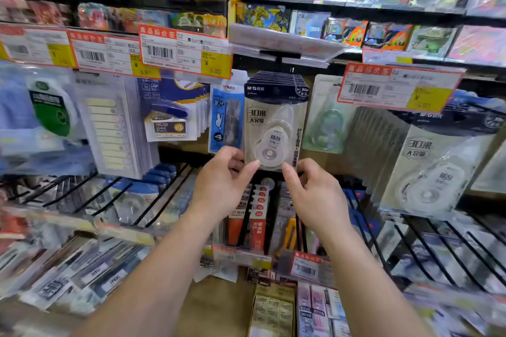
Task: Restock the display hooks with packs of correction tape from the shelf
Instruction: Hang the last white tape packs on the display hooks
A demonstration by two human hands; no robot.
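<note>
We see both hands raised to the lower edge of a stack of correction tape packs (275, 123) hanging on a display hook (279, 56) in the middle of the rack. The left hand (223, 180) pinches the bottom left corner of the front pack, thumb on the face and curled fingers behind it. The right hand (315, 194) pinches the bottom right corner the same way, its thumb tip pressing the clear blister just beside the round dispenser. The packs hang upright, long axis vertical, dark header card at the top and the printed face turned toward us; the dispenser inside sits in the lower half, its narrow tip pointing up and to the right. Several identical packs stand behind the front one, their dark headers fanned one behind another. Just left of the stack hangs a blue ruler pack (226, 117), touching or nearly touching it, and further left a blue stapler pack (171, 117). To the right, well apart, another row of correction tape packs (432, 172) hangs tilted. A red and yellow price tag (184, 52) sits above and left of the stack
</note>
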